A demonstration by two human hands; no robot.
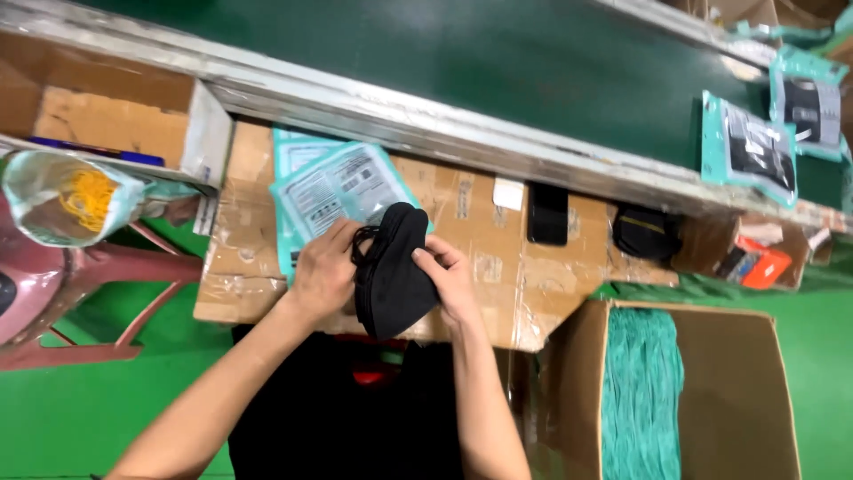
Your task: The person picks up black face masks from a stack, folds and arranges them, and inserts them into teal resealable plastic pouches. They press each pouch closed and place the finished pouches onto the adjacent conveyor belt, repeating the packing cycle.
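Note:
Both of my hands hold a stack of folded black face masks (394, 271) above a taped cardboard sheet (498, 284) that serves as a work surface. My left hand (322, 271) grips the stack's left edge, near the ear loops. My right hand (451, 280) pinches its right edge. Just behind the masks lie teal printed pouches (329, 191), flat on the cardboard.
A green conveyor belt (498, 62) runs along the far side, carrying filled teal pouches (748, 149). A black phone (547, 213) and a black mask pile (646, 233) lie on the cardboard. An open box of teal pouches (641, 391) stands at right, a pink stool (53, 293) at left.

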